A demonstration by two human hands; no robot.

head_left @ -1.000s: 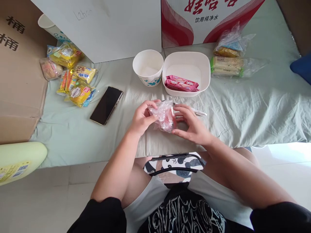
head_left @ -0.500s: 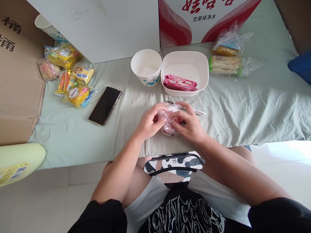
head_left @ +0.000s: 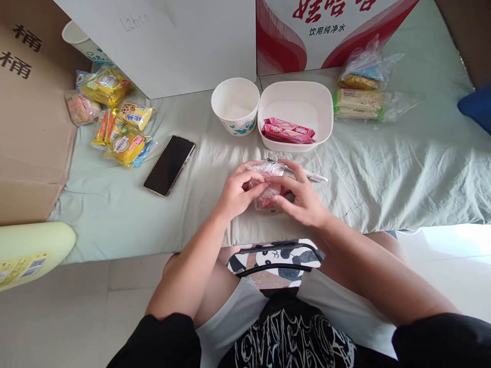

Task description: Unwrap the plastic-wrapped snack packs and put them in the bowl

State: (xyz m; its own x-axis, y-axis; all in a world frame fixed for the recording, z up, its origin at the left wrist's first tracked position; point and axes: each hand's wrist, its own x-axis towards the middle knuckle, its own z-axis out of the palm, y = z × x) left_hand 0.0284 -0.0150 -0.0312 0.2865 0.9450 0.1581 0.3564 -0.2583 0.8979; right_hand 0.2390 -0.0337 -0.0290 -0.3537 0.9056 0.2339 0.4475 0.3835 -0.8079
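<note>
A small pink package in crinkled clear plastic wrap lies at the front of the cloth, between my hands. My left hand grips its left side, thumb and fingers closed on the wrap. From the right, my right hand holds it, fingers across the top and thumb at the lower edge. What is inside is partly covered by fingers and glare. Just behind the hands lies a thin pen-like tool, partly hidden by my right hand. Red-pink nabati wafer packets rest in a white rectangular tub beyond.
A white paper cup stands left of the tub, and a black phone lies farther left. Several wrapped snacks are piled near a cardboard box. Bagged sticks lie right. A white-and-red carton stands behind.
My right thumb and fingers have spread slightly apart on the wrapped package, and more of its pink lower part shows. The whole view has shifted slightly.
</note>
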